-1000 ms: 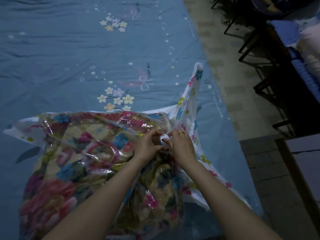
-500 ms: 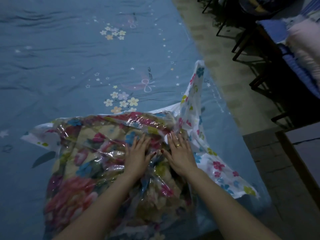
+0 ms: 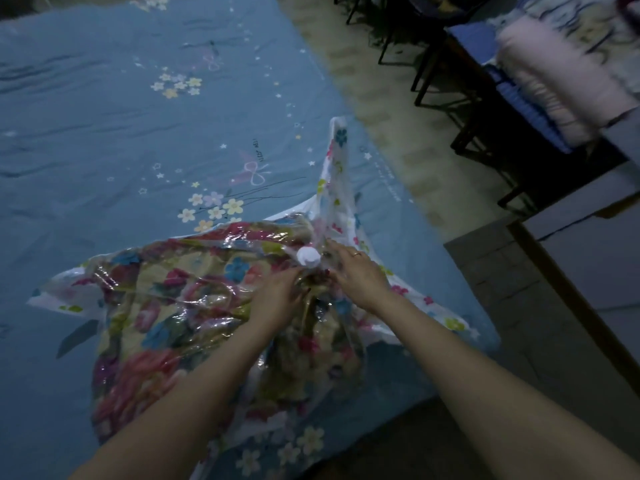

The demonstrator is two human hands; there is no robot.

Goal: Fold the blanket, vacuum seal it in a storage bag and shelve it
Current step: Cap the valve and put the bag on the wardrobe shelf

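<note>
Here the folded floral blanket point(image 3: 166, 317) lies inside the clear storage bag point(image 3: 341, 188), which rests on a blue bed sheet point(image 3: 104, 133) printed with small flowers. A white round valve point(image 3: 308, 257) sits on top of the bag near its far edge. The left hand point(image 3: 277, 299) lies on the plastic just below the valve, fingers seemingly curled into the film, though blur makes that uncertain. The right hand point(image 3: 360, 271) rests beside the valve with fingers straight and spread, a ring point(image 3: 356, 253) showing.
</note>
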